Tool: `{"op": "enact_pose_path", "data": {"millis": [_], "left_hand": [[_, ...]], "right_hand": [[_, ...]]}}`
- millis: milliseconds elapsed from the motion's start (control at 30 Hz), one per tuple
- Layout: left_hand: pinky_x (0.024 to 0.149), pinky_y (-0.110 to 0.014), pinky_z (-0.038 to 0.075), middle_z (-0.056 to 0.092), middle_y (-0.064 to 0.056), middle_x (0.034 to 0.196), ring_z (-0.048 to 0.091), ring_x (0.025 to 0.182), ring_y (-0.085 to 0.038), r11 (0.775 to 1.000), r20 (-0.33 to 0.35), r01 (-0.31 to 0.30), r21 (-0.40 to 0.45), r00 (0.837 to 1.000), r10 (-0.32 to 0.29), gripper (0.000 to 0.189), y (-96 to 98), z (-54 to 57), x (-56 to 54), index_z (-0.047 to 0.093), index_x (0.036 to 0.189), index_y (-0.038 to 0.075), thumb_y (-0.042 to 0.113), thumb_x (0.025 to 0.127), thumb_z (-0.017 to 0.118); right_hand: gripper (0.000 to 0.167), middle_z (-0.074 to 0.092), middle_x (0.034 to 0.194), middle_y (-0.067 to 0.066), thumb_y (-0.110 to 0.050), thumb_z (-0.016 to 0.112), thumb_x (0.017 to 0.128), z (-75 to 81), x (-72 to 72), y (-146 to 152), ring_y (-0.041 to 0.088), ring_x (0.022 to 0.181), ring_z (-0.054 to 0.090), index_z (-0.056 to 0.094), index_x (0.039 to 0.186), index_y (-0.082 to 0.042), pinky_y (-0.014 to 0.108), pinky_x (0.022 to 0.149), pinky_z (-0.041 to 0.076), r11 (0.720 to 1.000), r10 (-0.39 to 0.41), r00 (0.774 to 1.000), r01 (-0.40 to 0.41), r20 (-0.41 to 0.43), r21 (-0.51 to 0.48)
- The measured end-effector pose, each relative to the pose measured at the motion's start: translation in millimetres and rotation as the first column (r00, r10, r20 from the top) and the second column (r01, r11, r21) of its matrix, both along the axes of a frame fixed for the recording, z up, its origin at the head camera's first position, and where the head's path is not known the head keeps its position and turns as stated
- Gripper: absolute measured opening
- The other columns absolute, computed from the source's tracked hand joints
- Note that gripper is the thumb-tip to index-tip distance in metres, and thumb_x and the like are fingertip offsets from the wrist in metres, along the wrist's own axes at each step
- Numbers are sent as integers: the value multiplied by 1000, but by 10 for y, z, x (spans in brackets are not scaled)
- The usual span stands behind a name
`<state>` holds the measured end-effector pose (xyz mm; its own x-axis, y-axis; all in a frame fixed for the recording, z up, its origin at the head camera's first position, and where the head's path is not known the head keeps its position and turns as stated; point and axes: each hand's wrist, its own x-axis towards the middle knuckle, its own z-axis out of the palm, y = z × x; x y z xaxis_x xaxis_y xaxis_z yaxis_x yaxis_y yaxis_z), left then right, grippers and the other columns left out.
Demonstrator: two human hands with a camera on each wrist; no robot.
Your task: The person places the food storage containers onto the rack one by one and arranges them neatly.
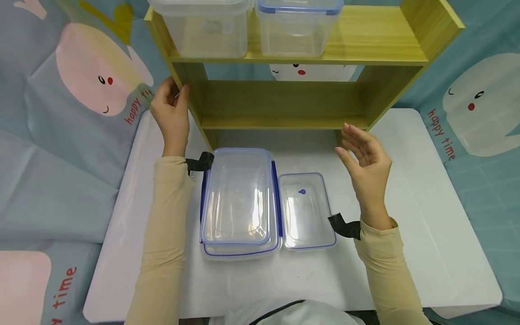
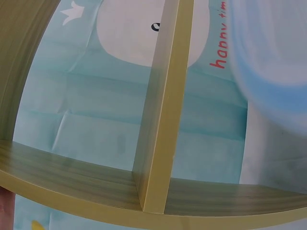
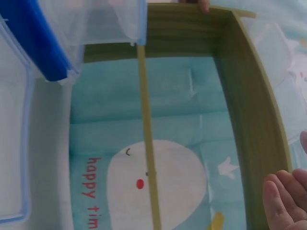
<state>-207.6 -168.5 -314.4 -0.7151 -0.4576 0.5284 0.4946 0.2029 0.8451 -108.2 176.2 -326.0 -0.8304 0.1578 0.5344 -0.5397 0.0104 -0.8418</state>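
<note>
A yellow-green wooden shelf (image 1: pixel 284 122) stands at the back of the white table. At its left side panel, my left hand (image 1: pixel 172 115) grips the front edge, thumb on the near side and fingers on the outer side. My right hand (image 1: pixel 367 162) is raised in front of the shelf's lower right corner, fingers apart from the thumb and holding nothing. The right wrist view shows part of that right hand (image 3: pixel 288 201) beside the shelf panel (image 3: pixel 259 124). Between my forearms lie a stack of clear containers with blue rims (image 1: pixel 237 198) and a smaller clear container (image 1: pixel 307 212).
On the upper shelf board stand a clear white-lidded box (image 1: pixel 205 34) and a blue-lidded box (image 1: pixel 298 31). The white table (image 1: pixel 430 253) extends to both sides. A printed blue cloth (image 1: pixel 81 180) hangs around the table and behind the shelf.
</note>
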Motion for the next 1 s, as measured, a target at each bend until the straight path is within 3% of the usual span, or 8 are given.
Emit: {"op": "enact_pose_path", "data": {"millis": [633, 867, 1000], "left_hand": [[87, -28, 51, 66, -13, 99, 63, 95, -18, 1000, 18, -6, 11, 1000, 6, 21, 12, 4, -11, 66, 106, -9, 0, 87, 65], [87, -28, 51, 66, -11, 101, 63, 97, -19, 1000, -13, 5, -10, 1000, -5, 21, 7, -14, -7, 66, 106, -8, 3, 88, 65], [87, -29, 51, 67, -12, 101, 63, 97, -20, 1000, -35, 8, -24, 999, -8, 21, 0, -19, -5, 67, 106, -6, 4, 88, 65]], "right_hand": [[43, 60, 120, 20, 21, 63, 77, -286, 233, 80, 25, 111, 58, 55, 119, 14, 29, 91, 48, 1000, 12, 997, -13, 80, 9], [43, 60, 121, 19, 15, 66, 79, -407, 320, 114, 22, 112, 58, 56, 121, 10, 28, 91, 48, 992, -36, 991, 20, 127, 126], [44, 60, 121, 19, 15, 66, 79, -491, 378, 126, 21, 112, 58, 56, 121, 11, 27, 91, 48, 989, -28, 989, 6, 148, 146]]}}
